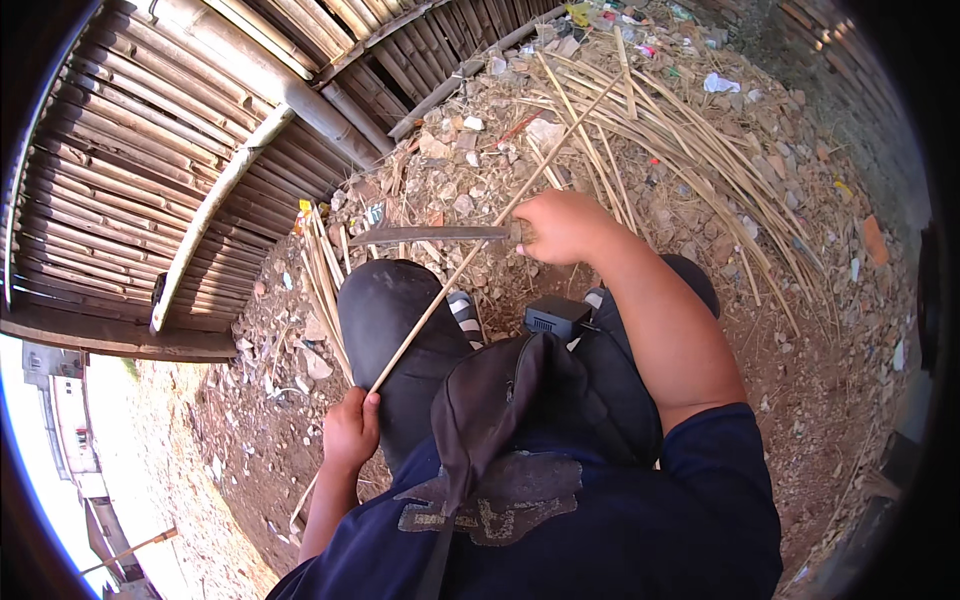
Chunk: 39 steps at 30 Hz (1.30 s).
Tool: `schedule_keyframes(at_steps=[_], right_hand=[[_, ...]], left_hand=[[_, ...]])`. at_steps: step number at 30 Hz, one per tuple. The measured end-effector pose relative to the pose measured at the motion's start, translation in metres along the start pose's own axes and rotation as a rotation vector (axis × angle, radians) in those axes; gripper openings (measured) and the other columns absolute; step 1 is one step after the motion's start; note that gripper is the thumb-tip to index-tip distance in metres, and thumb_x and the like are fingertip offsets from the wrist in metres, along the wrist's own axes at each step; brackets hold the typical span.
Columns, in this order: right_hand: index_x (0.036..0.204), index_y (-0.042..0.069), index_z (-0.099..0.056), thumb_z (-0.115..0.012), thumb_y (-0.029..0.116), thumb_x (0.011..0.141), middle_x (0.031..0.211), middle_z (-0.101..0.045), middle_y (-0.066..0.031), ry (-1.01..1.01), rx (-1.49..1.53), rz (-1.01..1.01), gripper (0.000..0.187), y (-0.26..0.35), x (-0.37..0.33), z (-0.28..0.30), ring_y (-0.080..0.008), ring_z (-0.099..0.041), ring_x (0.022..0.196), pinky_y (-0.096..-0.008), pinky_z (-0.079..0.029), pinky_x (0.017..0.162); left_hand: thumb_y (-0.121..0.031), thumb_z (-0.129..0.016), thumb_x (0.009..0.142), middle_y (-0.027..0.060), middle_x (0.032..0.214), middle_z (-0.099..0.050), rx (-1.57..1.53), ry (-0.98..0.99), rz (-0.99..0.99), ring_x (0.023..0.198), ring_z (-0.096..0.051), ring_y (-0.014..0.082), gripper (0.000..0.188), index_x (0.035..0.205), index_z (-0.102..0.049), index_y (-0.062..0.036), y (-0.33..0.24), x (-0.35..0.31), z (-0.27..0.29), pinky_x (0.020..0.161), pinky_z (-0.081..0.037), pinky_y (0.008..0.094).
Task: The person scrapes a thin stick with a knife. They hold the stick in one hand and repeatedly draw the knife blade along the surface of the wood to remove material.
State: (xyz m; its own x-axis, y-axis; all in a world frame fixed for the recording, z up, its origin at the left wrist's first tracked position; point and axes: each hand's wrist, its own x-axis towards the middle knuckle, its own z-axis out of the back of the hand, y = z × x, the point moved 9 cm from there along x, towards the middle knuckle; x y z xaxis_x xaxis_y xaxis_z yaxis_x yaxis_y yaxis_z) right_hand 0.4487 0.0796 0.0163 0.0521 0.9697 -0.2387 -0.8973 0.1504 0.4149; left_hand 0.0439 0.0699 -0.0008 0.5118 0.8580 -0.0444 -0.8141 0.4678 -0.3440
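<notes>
My right hand (562, 226) is closed round the handle of a machete (430, 234), whose long dark blade points left. A thin bamboo strip (428, 321) slants from the lower left up to the far right, and the blade crosses it close to my right hand. Whether the edge bites into the strip I cannot tell. Beside my left knee, my left hand (351, 430) is closed on the strip's lower part, with the thumb along it. The strip's lower end runs on past my left forearm.
A pile of long bamboo strips (690, 150) lies on stony, littered ground at the far right. More strips (322, 262) lie left of my knee. A bamboo slat wall (150, 180) stands at the left. Between my feet sits a small black box (557, 316).
</notes>
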Motion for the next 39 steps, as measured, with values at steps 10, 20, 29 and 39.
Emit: schedule_keyframes(at_steps=[10,20,29,39], right_hand=[[0.125,0.007,-0.067,-0.079,0.036,0.081,0.117,-0.069,-0.0211,-0.101,0.106,-0.104,0.054,-0.041,0.014,-0.010,-0.0369,-0.066,0.110,-0.0443,-0.052,0.095],[0.132,-0.001,-0.061,-0.079,0.036,0.080,0.126,-0.065,-0.0272,0.002,0.272,-0.184,0.067,-0.060,0.010,0.002,-0.0387,-0.063,0.119,-0.0427,-0.050,0.102],[0.125,0.003,-0.067,-0.080,0.036,0.077,0.116,-0.070,-0.0211,0.154,0.229,-0.073,0.059,-0.025,0.008,-0.009,-0.0370,-0.066,0.111,-0.0436,-0.052,0.094],[0.120,0.000,-0.067,-0.077,0.037,0.081,0.109,-0.070,-0.0238,0.025,0.060,-0.016,0.054,-0.017,0.010,-0.014,-0.0370,-0.067,0.107,-0.0443,-0.052,0.092]], left_hand=[[-0.032,-0.055,0.103,0.0246,0.065,-0.058,-0.032,0.034,0.005,0.066,-0.059,0.0494,0.036,0.081,-0.050,-0.0040,0.001,0.007,0.003,0.058,-0.043,0.0562],[-0.033,-0.054,0.104,0.0254,0.068,-0.058,-0.101,0.073,0.002,0.068,-0.059,0.0488,0.036,0.082,-0.052,-0.0034,0.003,0.011,0.003,0.060,-0.044,0.0543],[-0.032,-0.054,0.104,0.0234,0.066,-0.055,-0.129,0.091,-0.007,0.065,-0.057,0.0468,0.038,0.081,-0.051,-0.0025,0.004,0.011,0.002,0.058,-0.043,0.0511],[-0.031,-0.055,0.104,0.0230,0.066,-0.056,-0.148,0.107,0.025,0.065,-0.057,0.0459,0.038,0.080,-0.052,-0.0019,0.002,0.011,0.003,0.059,-0.044,0.0495]])
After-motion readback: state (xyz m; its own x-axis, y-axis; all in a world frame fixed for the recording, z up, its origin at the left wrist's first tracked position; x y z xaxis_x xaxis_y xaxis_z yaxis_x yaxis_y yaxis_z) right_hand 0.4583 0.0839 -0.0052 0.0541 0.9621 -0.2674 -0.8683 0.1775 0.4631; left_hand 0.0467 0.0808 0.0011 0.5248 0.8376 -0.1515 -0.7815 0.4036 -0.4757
